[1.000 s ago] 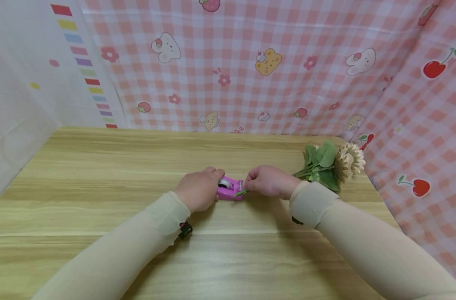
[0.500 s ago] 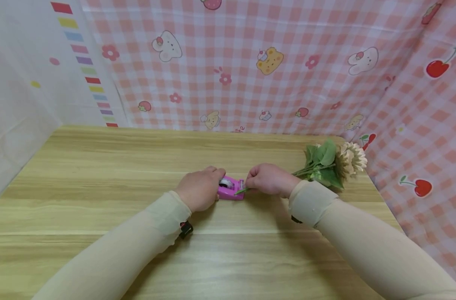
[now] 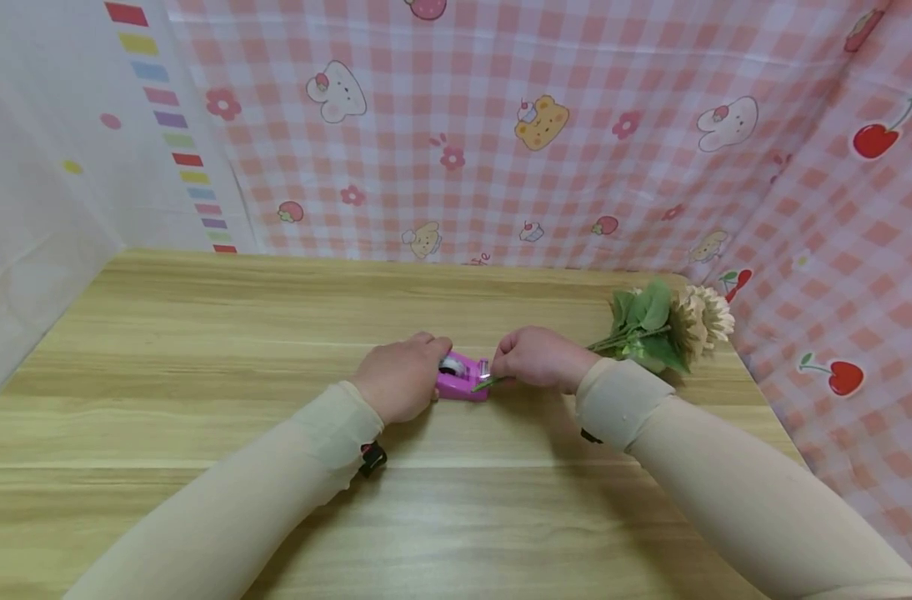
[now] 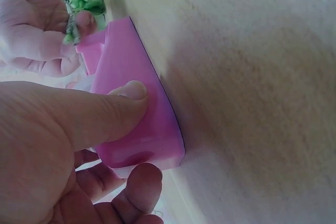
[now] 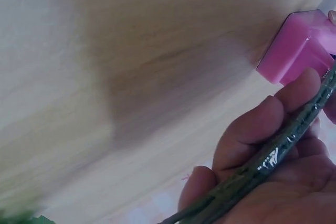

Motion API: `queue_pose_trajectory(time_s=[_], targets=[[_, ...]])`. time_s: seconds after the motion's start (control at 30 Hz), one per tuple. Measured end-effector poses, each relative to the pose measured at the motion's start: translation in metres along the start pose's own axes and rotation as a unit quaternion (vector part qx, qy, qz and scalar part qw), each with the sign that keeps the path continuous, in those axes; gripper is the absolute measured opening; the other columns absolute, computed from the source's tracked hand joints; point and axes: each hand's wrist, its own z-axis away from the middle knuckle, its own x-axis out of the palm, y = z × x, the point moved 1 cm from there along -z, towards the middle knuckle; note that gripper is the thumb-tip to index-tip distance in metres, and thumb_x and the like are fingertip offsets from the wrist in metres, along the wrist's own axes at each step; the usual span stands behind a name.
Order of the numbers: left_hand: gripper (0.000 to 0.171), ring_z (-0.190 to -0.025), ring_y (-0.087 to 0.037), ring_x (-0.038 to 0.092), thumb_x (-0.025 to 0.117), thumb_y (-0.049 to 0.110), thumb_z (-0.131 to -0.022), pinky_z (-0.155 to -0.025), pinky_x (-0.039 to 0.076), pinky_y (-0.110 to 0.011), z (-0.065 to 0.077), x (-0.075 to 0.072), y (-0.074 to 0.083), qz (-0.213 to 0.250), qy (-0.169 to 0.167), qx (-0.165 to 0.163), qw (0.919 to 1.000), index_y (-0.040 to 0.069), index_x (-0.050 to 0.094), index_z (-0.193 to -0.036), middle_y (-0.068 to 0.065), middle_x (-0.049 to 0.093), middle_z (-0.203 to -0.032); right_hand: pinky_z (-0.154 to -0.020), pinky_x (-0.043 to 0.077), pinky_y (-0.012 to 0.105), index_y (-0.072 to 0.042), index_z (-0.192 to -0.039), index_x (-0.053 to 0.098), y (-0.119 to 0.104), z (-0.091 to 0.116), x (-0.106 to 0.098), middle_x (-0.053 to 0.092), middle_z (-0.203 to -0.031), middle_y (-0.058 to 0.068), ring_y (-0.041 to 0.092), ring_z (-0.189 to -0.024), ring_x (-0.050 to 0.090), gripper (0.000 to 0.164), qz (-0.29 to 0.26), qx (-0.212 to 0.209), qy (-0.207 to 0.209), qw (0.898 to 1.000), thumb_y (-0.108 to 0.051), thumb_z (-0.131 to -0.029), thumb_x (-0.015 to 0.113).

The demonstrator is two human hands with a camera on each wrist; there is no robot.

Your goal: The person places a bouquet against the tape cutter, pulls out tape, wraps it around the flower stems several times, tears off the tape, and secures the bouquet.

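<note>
My left hand (image 3: pixel 399 379) grips a pink tape dispenser (image 3: pixel 462 387) at its back end on the wooden table. In the left wrist view its thumb lies along the dispenser's side (image 4: pixel 134 59). Part of a tape roll (image 3: pixel 450 367) shows inside. Just right of the cutter end, my right hand (image 3: pixel 542 360) holds the green stems (image 5: pixel 265 163) of a bunch of flowers, fingers curled round them. A glossy patch shines on the stems in the right wrist view. The stem tip (image 3: pixel 489 382) overlaps the dispenser's front, while the cream flower heads (image 3: pixel 702 321) and leaves (image 3: pixel 651 307) extend to the right.
The wood-grain table (image 3: pixel 201 358) spreads out on all sides of the hands. Pink checked cloth (image 3: pixel 463 192) hangs along its back and right side, close to the flower heads. A white cloth (image 3: pixel 43 183) hangs on the left.
Both hands keep almost the same place and the same hold. The right fingers and the stem tip shift only very slightly by the cutter.
</note>
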Motion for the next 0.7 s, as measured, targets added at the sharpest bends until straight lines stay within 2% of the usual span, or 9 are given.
queue_pose_trajectory(time_s=[0.7], targets=[[0.063, -0.120, -0.028, 0.068, 0.075, 0.021, -0.097, -0.096, 0.062, -0.046, 0.0012, -0.0005, -0.0002, 0.000, 0.008, 0.008, 0.9999, 0.009, 0.050, -0.154, -0.012, 0.062, -0.144, -0.068, 0.045, 0.026, -0.010, -0.086, 0.075, -0.0029, 0.0013, 0.0041, 0.065, -0.074, -0.001, 0.015, -0.073, 0.055, 0.018, -0.011, 0.015, -0.006, 1.000, -0.025, -0.093, 0.070]])
